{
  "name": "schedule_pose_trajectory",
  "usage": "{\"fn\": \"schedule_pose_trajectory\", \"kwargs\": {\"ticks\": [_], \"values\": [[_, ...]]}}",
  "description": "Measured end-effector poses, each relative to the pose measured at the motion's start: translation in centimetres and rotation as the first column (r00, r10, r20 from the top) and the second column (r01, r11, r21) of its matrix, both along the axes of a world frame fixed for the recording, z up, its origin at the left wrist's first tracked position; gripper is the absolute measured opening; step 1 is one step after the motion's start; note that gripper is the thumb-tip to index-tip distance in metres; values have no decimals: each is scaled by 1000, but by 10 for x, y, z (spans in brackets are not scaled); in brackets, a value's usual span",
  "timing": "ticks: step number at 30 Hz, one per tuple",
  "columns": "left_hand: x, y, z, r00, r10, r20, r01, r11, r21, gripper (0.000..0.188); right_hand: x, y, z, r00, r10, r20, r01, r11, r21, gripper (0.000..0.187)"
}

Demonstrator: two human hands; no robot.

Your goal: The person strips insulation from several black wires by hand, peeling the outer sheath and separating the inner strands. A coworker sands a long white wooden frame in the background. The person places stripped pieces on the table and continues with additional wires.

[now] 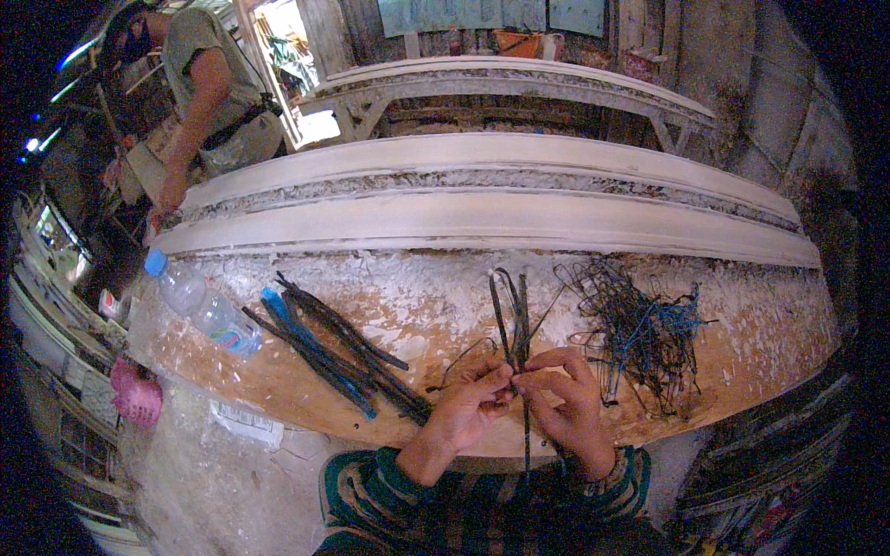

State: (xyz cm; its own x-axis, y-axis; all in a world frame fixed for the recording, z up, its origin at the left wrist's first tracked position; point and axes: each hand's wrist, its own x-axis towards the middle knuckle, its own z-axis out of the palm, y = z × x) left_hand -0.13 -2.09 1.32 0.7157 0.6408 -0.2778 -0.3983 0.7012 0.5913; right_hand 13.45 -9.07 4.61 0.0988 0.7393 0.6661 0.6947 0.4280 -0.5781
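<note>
Two hands meet over a looped bundle of dark strands (522,315), seen from my remote post.
On my feed, the left hand (464,403) has thumb and fingertips drawn together on the strands; the right hand (565,398) pinches at the same spot, its fingers curled. The bundle stands near the front edge of the wooden tabletop (732,375), between dark and blue strips (345,331) on the left and a tangled pile of cords (640,329) on the right.
</note>
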Motion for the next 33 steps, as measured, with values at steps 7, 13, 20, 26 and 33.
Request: {"fn": "schedule_pose_trajectory", "kwargs": {"ticks": [7, 13, 20, 26, 33], "values": [[2, -1, -3, 1000, 13, 10, -13, 1000, -13, 7, 0, -3, 1, 1000, -4, 2, 4, 1000, -25, 21], [0, 0, 0, 999, -21, -40, 21, 1000, -5, 6, 2, -2, 3, 995, 26, 100, -25, 1000, -17, 22], [4, -1, -5, 997, -3, -72, 8, 998, 61, 7, -1, -1, 4, 997, 53, 57, -52, 999, -10, 18], [4, 0, -7, 997, 26, -77, -16, 991, 133, 9, 2, 0, 0, 992, 116, 56, -117, 993, 28, 18], [3, -4, -3, 995, 91, -31, -87, 990, 114, 12, -1, -3, -1, 991, 90, -97, -92, 995, -22, 14]]}}
